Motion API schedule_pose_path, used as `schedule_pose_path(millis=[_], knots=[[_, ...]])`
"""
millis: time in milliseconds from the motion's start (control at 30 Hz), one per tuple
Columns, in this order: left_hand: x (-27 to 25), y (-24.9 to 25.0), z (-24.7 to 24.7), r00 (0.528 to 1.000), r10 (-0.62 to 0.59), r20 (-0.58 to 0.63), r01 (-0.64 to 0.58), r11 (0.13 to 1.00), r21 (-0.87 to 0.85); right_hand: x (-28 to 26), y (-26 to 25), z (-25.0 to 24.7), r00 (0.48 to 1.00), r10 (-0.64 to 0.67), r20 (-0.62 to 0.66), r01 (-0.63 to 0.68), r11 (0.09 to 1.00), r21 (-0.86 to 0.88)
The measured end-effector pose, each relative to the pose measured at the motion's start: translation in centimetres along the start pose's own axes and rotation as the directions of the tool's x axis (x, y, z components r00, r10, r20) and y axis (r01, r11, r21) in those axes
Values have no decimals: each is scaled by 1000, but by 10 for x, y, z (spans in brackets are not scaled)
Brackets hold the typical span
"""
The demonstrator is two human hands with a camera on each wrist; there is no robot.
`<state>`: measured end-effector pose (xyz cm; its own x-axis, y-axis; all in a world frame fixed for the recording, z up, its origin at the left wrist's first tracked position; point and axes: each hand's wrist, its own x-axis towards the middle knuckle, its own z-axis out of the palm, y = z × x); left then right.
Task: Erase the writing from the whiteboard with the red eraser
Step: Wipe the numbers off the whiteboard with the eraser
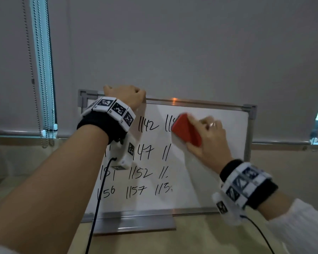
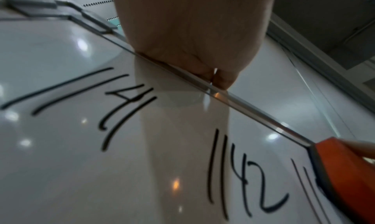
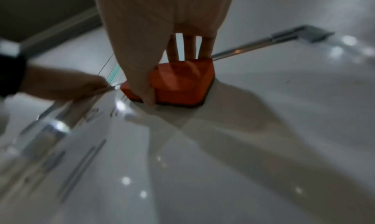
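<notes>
A small framed whiteboard (image 1: pixel 218 171) stands upright on a tabletop, its right part bare and white. Black handwritten numbers (image 1: pixel 145 125) fill its left and middle in several rows. My right hand (image 1: pixel 207 136) grips the red eraser (image 1: pixel 186 130) and presses it flat against the board at the top row, over the third number. My left hand (image 1: pixel 125 97) curls over the board's top frame edge (image 1: pixel 191 102) near the left corner. In the left wrist view the numbers (image 2: pixel 243 179) read 1141 and 1142, with the eraser (image 2: pixel 345 171) at lower right. The right wrist view shows the eraser (image 3: pixel 178 83) under thumb and fingers.
The board rests on a metal foot (image 1: pixel 136 223) on a beige tabletop (image 1: pixel 200 241). Behind it hang grey roller blinds (image 1: pixel 173 43) with bead chains (image 1: pixel 42 70) at the left. Cables run down from both wrist devices.
</notes>
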<state>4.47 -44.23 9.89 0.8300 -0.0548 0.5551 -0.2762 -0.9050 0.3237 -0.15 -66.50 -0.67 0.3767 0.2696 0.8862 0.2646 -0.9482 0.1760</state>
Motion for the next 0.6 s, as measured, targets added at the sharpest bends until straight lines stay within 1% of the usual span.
schedule_pose_path(millis=[33,67,133,167,200,233,267,300,333,400,433,467,500,533,567,600], knots=[[0,1,0,1000,1,1,-1,1000,10,-20,-5,5,998,-59,34,59,998,2],[0,1,0,1000,0,4,0,1000,18,-42,-9,10,983,-157,93,158,987,-10],[0,1,-1,1000,-4,9,4,1000,28,-74,-11,16,905,-365,216,385,921,-57],[0,1,-1,1000,-2,4,2,999,33,-75,-8,15,874,-421,243,449,891,-69],[0,1,0,1000,-2,0,2,999,35,-66,-4,12,865,-435,249,466,882,-79],[0,1,0,1000,-4,1,4,999,37,-49,-2,8,883,-410,228,439,893,-95],[0,1,0,1000,-5,5,4,999,37,-29,0,3,920,-345,184,366,925,-100],[-1,1,0,1000,-4,6,4,999,38,-7,1,-3,959,-250,133,262,961,-84],[-1,1,0,1000,-3,5,3,999,38,12,2,-9,985,-151,85,156,986,-55],[-2,1,-1,1000,-3,1,3,999,35,30,-4,-12,1000,9,13,-9,1000,5],[-3,0,-2,1000,-3,0,3,999,34,28,-10,-9,999,51,-6,-51,999,16],[-4,0,-2,1000,-2,-2,3,999,32,20,-16,-6,998,66,3,-66,998,18],[-4,0,-3,1000,-1,-6,1,1000,30,8,-22,-2,998,45,34,-45,999,11],[-5,0,-4,1000,0,-6,0,1000,27,-7,-26,1,997,-19,73,20,1000,-9],[-5,0,-4,1000,2,-6,-2,1000,23,-23,-28,4,986,-115,124,120,992,-34],[-5,0,-5,1000,5,-10,-5,1000,20,-34,-27,6,962,-210,175,223,973,-59]])
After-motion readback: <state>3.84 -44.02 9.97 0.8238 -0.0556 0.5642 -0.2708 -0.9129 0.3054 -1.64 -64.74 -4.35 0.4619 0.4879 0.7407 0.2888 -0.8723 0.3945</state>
